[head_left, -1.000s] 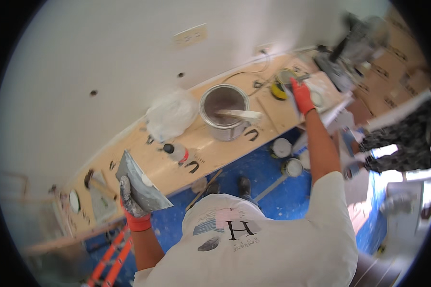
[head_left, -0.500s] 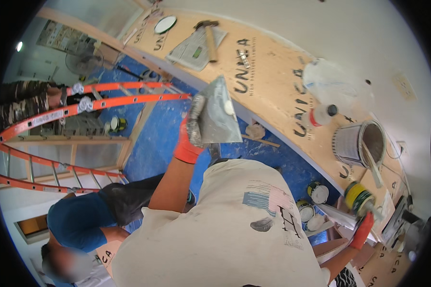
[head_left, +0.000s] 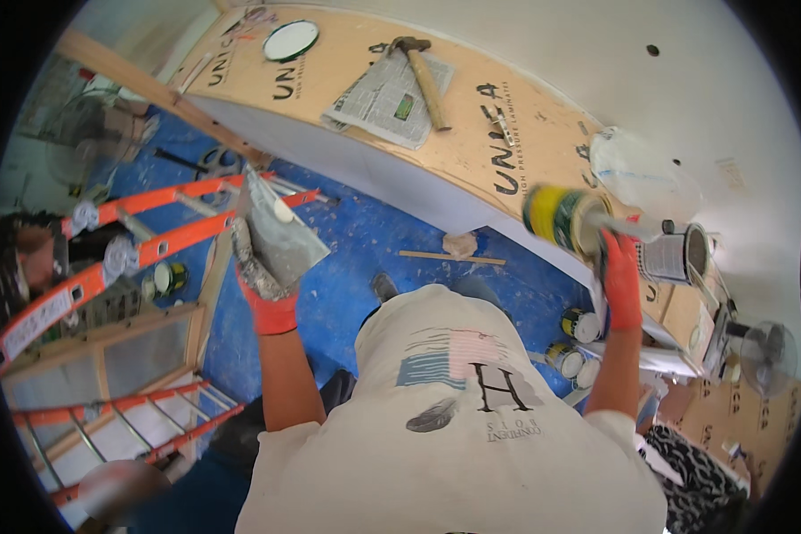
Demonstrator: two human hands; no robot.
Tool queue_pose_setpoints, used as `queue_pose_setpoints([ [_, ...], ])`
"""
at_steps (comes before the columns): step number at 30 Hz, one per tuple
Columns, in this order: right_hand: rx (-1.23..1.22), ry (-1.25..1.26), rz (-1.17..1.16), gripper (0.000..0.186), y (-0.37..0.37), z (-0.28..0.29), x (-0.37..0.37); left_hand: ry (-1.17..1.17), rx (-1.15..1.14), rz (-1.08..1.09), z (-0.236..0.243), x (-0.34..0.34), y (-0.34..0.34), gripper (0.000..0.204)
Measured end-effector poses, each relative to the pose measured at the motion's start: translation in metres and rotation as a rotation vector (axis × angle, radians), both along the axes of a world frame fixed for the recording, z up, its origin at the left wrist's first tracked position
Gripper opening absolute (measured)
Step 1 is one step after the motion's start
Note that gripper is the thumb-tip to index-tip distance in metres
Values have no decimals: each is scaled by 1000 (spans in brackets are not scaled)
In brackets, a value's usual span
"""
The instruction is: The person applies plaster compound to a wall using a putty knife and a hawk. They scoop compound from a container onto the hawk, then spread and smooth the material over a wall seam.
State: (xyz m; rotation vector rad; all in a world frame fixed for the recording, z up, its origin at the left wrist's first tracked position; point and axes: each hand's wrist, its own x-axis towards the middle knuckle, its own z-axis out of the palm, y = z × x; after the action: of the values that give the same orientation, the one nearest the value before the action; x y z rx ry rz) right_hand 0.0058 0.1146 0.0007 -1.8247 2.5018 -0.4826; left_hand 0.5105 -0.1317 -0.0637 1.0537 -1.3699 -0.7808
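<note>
My left hand point(head_left: 265, 267), in a red glove smeared grey, is closed round a flat grey metal sheet point(head_left: 285, 236). A small white blob sits on the sheet near its upper edge. My right hand point(head_left: 621, 276), gloved in red, grips the rim side of a yellow-and-green can point(head_left: 556, 215) held tilted over the edge of the bench. The can is blurred by motion, and its contents cannot be made out. Just beyond that hand lie a clear bottle with a dark cap point(head_left: 667, 227) and a large grey bucket point(head_left: 672, 255).
The wooden bench point(head_left: 472, 116) bears a hammer point(head_left: 427, 84), newspaper point(head_left: 387, 98) and a round white lid point(head_left: 290, 41). An orange ladder point(head_left: 165, 240) stands left. A person point(head_left: 196, 481) is at lower left. Several cans point(head_left: 565, 360) stand on the blue floor; a wood strip point(head_left: 449, 258) lies there.
My right hand has brought the can up and forward from the lower right to the bench edge. My left hand with the metal sheet has shifted left and lower in view. The view has turned.
</note>
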Motion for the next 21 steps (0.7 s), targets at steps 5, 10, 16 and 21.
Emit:
queue_pose_setpoints([
  [5,-288,-559,-184,35,-180,-17,7,-230,-99,-56,-17,21,-39,72],
  [10,-271,-485,-417,49,-333,-76,-35,114,173,-18,-6,16,-69,74],
  [16,-389,-658,-541,47,-425,-111,-37,59,164,4,26,32,-140,73],
  [21,-527,-2154,-811,52,-404,-114,-8,-570,-134,2,16,29,-195,92],
])
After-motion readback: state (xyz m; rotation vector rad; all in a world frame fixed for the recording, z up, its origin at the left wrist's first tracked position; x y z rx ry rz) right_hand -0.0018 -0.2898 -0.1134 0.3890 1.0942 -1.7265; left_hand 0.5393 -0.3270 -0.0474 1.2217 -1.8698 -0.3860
